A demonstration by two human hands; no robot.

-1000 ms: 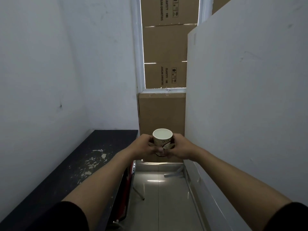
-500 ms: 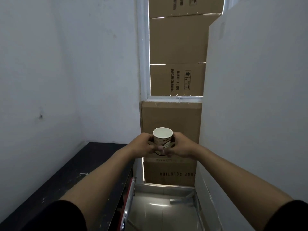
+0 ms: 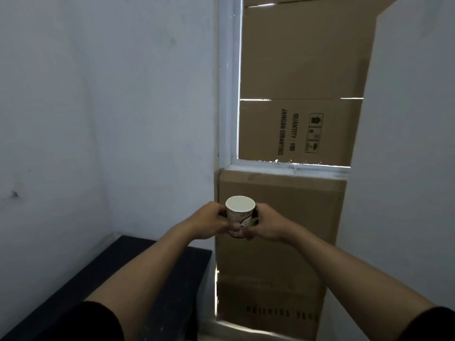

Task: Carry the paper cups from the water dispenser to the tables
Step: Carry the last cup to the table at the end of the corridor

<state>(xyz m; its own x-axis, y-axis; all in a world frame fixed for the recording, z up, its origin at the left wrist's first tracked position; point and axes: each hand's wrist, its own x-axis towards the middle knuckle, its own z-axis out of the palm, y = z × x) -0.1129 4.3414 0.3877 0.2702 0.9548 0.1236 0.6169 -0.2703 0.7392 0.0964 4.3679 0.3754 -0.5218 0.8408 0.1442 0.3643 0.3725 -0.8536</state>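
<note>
Since both hands are wrapped round the one paper cup (image 3: 240, 215), held upright mid-view, the grip looks solid: left hand (image 3: 209, 221) at its 9 o'clock, right hand (image 3: 268, 223) at 3, fingers curled onto the wall.

My worry is that squeezing thin paper buckles it. The passage is tight too, with a white partition (image 3: 406, 168) at 3 o'clock and a dark table (image 3: 187, 271) at 7, so an elbow bump could tip it. Can't tell if there's water inside.

Writing: the cardboard box (image 3: 295, 129) at 1 o'clock reads "QUANTITY" and "JANGAN DIBANTING" sideways. The lower box (image 3: 270, 303) print is upside down and mostly illegible. The cup lettering starts "De", rest hidden.
</note>
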